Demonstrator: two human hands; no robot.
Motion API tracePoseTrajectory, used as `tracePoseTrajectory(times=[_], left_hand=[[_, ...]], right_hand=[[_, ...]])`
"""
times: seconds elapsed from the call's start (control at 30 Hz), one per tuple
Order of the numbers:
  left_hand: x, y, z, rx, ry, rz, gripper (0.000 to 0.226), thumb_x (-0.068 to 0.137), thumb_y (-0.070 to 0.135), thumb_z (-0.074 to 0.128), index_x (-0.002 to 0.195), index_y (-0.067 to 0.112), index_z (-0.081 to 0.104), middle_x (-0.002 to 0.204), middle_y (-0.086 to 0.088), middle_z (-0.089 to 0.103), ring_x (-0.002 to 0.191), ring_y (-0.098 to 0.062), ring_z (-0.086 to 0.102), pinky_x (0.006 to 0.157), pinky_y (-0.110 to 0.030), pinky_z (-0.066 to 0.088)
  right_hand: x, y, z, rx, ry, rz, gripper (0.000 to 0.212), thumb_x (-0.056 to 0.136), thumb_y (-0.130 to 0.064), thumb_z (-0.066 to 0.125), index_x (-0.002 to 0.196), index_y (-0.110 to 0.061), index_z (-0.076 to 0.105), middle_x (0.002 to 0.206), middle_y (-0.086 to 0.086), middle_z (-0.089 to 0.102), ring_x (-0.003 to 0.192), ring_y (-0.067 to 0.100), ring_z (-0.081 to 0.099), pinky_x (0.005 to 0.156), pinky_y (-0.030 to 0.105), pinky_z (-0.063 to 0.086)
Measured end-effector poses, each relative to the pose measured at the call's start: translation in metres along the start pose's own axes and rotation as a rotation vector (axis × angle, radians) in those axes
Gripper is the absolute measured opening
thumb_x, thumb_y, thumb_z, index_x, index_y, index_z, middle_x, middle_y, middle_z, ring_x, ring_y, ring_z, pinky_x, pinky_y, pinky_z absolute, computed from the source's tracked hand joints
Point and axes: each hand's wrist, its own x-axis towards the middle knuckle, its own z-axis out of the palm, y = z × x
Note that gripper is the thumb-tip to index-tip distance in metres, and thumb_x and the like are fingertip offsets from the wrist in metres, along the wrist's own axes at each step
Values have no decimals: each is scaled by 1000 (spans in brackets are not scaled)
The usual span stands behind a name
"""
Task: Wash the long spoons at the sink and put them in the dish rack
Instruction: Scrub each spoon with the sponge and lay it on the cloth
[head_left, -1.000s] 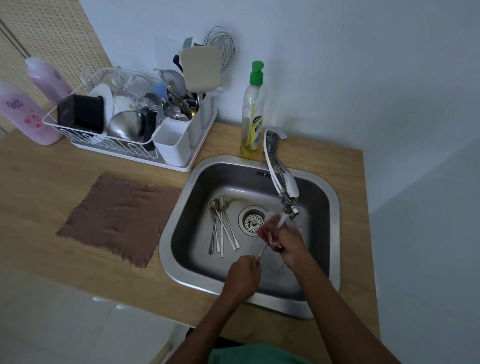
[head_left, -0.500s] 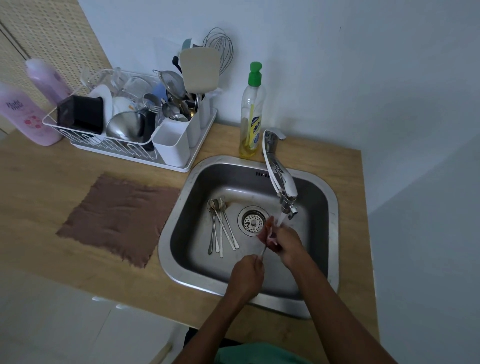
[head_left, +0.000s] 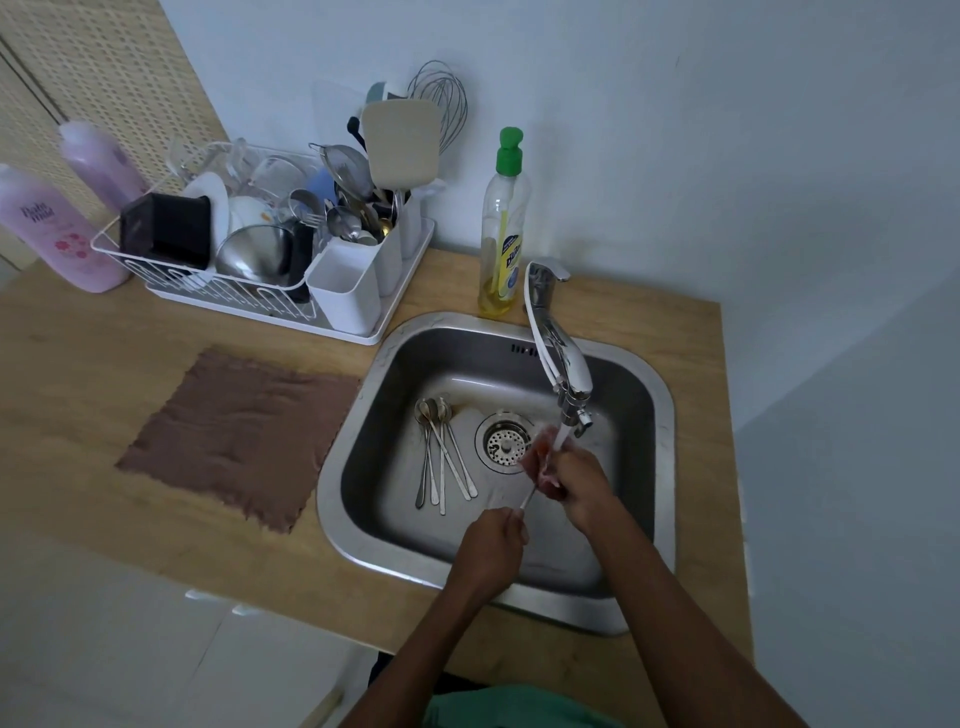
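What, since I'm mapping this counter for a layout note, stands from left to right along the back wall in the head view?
pink bottle → dish rack → dish soap bottle → tap

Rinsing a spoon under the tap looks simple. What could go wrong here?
The wet spoon, pinched at its end by the left hand and rubbed by the right hand, might slip into the sink. Water from the tap may splash onto the counter. The cutlery holder in the dish rack looks crowded at the back, so fitting it in could be fiddly.
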Motion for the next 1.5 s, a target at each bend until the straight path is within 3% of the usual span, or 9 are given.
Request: tracePoseTrajectory(times=[0.07,0.33,0.5,0.63,0.8,1.0,1.17,1.3,1.5], left_hand=[[1,2,0,15,7,10,39,105,28,34,73,20,55,63,9,52,57,0,47,53,-13,33],[-1,3,2,-66,-109,6,36,105,26,31,81,17,56,72,6,52,63,-4,48,58,-19,36],[-2,0,0,-72,-99,-14,36,105,25,31,80,15,54,68,5,49,62,-4,45,59,-22,35],[-2,2,-3,-237,-268,-138,31,104,19,34,87,18,60,65,3,50,55,-9,45,53,-23,36],[4,0,-14,-201,-353,-145,30,92,-1,42,82,20,62,77,-3,56,63,-12,50,54,-21,38],[18,0,-23,-185,-555,-196,26,103,25,43,104,11,64,87,-8,71,63,-13,62,52,-22,48],[75,-1,-49,-172,-50,-67,20,98,31,53,105,19,67,87,3,71,72,-10,64,58,-23,53],[129,38,-34,-201,-97,118,29,96,32,58,77,13,71,68,2,62,62,-6,53,60,-22,41],[158,41,-28,-277,77,70,13,82,18,76,88,7,79,81,1,73,71,-9,65,62,-18,48]], right_hand=[[0,4,3,32,-12,17,17,99,-7,54,105,-16,68,78,3,74,66,15,72,59,29,58],[-8,5,5,-65,52,-139,20,102,-23,54,107,-12,70,78,2,77,72,15,75,69,30,60],[-8,6,-2,-64,-89,-35,21,101,-20,56,108,-7,70,90,9,77,81,20,73,88,44,60],[-11,-1,1,-37,31,-107,22,102,-28,54,104,-12,70,88,7,75,71,15,71,64,30,59],[-12,1,7,-101,-23,-110,27,102,-36,53,103,-14,69,95,8,76,81,18,73,80,39,59],[-15,0,7,-301,58,-180,23,104,-32,50,105,-16,67,83,4,70,71,15,66,69,33,60],[-15,0,-1,-567,77,-255,29,104,-38,46,95,-19,65,72,1,59,63,13,52,59,26,45],[-10,2,-5,-740,85,-299,27,105,-27,46,87,-17,64,67,-1,58,58,11,53,59,37,54],[-34,-4,-24,-790,-3,-300,23,106,-27,44,98,-17,63,78,-1,63,58,5,55,52,20,46]])
